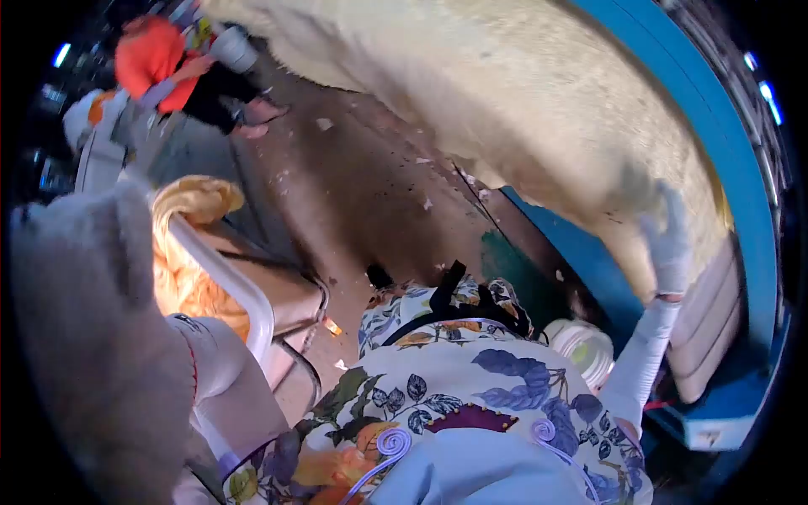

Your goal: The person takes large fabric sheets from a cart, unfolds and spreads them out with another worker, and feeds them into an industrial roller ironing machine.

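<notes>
A large cream, soft-looking sheet of material [522, 93] stretches across the upper right, draped against a blue curved frame. My right hand [669, 240], in a pale grey glove, lies on its lower right part with the fingers stretched out. A white sleeve covers that forearm. Close to the camera on the left, my left hand [93, 337] is a large, blurred pale glove shape. Its cuff has red stitching. The fingers are smeared, and anything they might hold cannot be made out.
A chair with a pale frame [244, 286] stands at my left, orange-yellow cloth [189, 252] over it. By my right leg is a white bucket [582, 349]. The blue frame [715, 109] curves along the right. A person in an orange top [156, 63] sits at upper left. Scraps lie on the floor [362, 185].
</notes>
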Available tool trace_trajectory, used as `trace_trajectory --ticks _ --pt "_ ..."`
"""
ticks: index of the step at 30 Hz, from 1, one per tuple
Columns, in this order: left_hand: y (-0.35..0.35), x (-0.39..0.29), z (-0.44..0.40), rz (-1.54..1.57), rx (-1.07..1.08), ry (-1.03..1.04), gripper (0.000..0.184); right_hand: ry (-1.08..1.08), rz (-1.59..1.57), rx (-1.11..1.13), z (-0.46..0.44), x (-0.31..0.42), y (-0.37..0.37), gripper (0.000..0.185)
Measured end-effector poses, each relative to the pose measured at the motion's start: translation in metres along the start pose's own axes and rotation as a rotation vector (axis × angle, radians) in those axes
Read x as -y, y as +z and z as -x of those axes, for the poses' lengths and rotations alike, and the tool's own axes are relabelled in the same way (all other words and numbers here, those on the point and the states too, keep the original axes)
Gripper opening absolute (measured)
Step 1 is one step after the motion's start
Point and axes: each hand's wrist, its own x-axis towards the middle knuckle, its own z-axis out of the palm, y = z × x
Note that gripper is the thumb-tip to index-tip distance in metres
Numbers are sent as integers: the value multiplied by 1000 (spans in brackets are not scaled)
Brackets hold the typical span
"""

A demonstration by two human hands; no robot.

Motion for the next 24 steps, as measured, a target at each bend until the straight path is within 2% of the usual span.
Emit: trace_trajectory --ticks 1,3,5,6,7,8,11,12,13,14,15,16,18,19,20,24 --pt "2 -8 3 -15 -10 -4 28 72 -116 85 -2 13 22 61" --pt "9 -22 8 -58 -43 -11 28 -84 339 148 -16 25 28 65" --pt "17 -33 6 -93 -66 -26 28 -18 -29 164 -35 -30 26 68" --pt "23 -31 -1 -105 -66 -39 28 -22 54 133 -50 -77 32 68" --pt "25 -35 1 -118 -76 -39 29 30 101 112 -58 -87 27 69" --pt "27 -39 0 -131 -80 -37 29 187 109 106 -65 -87 23 61" --pt "35 -50 -1 -168 -100 -30 29 51 -52 -163 -78 -69 34 50" --pt "35 -55 0 -182 -111 -21 29 -49 -96 -219 -80 -35 38 42" --pt "21 -65 5 -194 -133 -21 29 -26 -539 -185 -93 -6 65 41" --pt "17 -71 9 -210 -150 -21 29 -28 -717 -141 -84 56 75 33" --pt "10 -75 13 -222 -168 -30 29 -32 -884 94 -76 121 76 28" --pt "4 -79 17 -238 -182 -36 29 -421 -622 65 -72 164 88 27" --pt "-8 -86 24 -267 -207 -55 30 -458 -860 488 -49 226 122 30" --pt "-14 -89 27 -282 -219 -59 30 -761 -720 484 -44 242 144 31" --pt "-21 -90 32 -294 -230 -68 30 -817 -789 593 -33 257 172 30" --pt "-46 -102 51 -348 -255 -85 30 -793 -806 860 -3 309 180 22"
